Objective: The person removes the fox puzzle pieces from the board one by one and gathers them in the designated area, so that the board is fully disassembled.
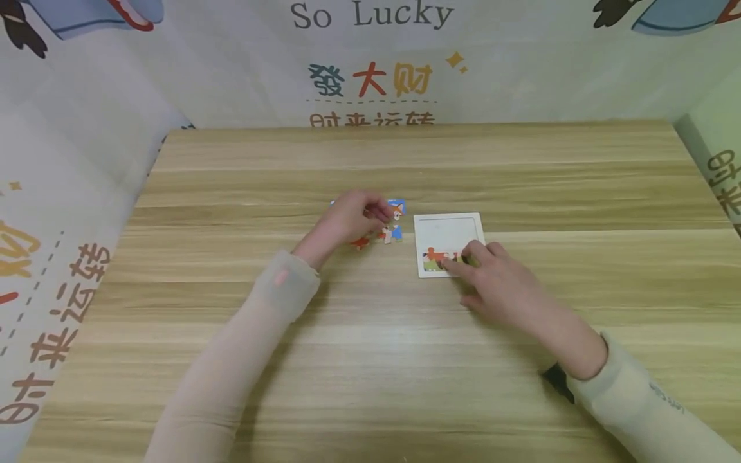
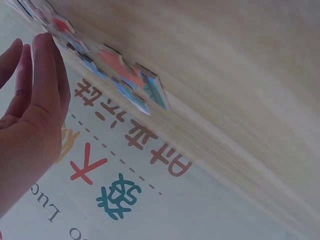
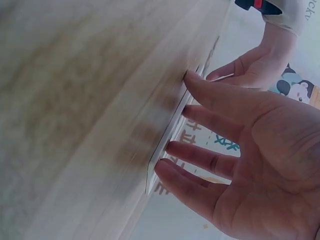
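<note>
A square white puzzle tray [image 1: 444,230] lies on the table, its lower strip filled with assembled jigsaw pieces [image 1: 433,259] in orange and green. Over its lower right part, my right hand [image 1: 502,283] rests with spread fingers; in the right wrist view the fingertips [image 3: 165,170] are at the tray's edge. To the left, my left hand [image 1: 354,217] hovers over loose jigsaw pieces, fingers loosely bent and thumb apart, with nothing visible between them. Near its fingertips are a fox-face piece [image 1: 398,208], a blue-and-white piece [image 1: 393,234] and a red piece [image 1: 360,244]. Other pieces are partly hidden beneath that hand.
The wooden table [image 1: 370,360] ends at a printed white cloth backdrop [image 1: 243,71], which also hangs along both sides. A dark object [image 1: 558,382] shows beside the right sleeve cuff. In the left wrist view, loose pieces [image 2: 120,65] lie in a row.
</note>
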`<state>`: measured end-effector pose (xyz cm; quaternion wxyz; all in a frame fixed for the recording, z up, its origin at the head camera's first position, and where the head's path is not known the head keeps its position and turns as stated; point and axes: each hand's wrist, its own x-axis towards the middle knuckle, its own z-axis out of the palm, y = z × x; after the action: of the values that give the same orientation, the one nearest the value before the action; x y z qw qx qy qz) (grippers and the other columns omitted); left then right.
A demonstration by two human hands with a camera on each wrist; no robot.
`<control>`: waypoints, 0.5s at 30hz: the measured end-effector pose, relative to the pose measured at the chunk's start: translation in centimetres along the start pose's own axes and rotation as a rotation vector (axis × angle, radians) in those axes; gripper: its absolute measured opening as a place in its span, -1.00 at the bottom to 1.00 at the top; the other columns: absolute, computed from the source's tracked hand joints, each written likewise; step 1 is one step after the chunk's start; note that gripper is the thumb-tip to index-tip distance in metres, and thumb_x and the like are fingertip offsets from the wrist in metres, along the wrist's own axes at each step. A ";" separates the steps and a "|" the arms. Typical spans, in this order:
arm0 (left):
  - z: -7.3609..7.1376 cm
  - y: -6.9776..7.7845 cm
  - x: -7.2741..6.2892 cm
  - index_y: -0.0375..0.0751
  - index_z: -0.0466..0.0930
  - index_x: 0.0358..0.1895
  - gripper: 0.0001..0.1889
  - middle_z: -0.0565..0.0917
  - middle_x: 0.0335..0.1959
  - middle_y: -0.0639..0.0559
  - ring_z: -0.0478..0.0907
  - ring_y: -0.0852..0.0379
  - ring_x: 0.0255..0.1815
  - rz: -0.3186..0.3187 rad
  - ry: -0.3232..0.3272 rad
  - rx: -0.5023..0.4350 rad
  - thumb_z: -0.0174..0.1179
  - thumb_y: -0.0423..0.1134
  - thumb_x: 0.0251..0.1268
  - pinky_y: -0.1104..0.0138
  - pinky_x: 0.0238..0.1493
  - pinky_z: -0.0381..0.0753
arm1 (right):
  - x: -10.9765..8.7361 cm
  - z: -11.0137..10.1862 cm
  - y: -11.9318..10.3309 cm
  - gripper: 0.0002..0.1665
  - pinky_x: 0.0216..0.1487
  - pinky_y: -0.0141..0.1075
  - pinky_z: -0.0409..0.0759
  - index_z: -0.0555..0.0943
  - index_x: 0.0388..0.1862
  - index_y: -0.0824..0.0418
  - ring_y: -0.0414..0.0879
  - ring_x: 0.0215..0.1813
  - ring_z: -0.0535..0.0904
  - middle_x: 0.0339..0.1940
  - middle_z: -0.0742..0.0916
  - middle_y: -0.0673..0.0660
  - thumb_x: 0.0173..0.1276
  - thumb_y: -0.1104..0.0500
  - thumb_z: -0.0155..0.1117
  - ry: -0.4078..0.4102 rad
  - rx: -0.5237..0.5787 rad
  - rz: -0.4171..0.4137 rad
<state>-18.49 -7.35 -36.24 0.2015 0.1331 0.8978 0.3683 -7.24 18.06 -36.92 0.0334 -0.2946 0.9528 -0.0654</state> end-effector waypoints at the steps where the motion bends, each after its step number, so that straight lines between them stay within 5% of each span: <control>1: 0.1 0.1 -0.1 -0.26 0.66 -0.07 -0.77 0.73 -0.07 -0.11 0.64 0.03 -0.04 0.007 0.003 0.000 0.15 -0.51 0.26 0.35 -0.08 0.60 | 0.0 -0.1 0.1 -0.29 -0.07 -0.06 0.65 0.57 0.32 0.10 0.17 -0.06 0.52 0.02 0.62 0.23 0.14 0.14 0.55 0.003 0.001 -0.006; 15: 2.1 1.3 0.0 -0.22 0.66 0.00 -0.80 0.75 -0.01 -0.04 0.68 0.09 0.03 0.131 -0.092 0.013 0.23 -0.40 0.36 0.34 0.07 0.63 | 1.0 -0.7 1.2 -0.40 -0.09 -0.03 0.66 0.65 0.16 0.21 0.13 -0.16 0.63 -0.09 0.69 0.18 0.06 0.33 0.53 0.009 0.007 -0.023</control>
<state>-17.40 -5.14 -36.68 0.2172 0.2100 0.8793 0.3682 -8.86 18.54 -36.43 0.0295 -0.3050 0.9493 -0.0704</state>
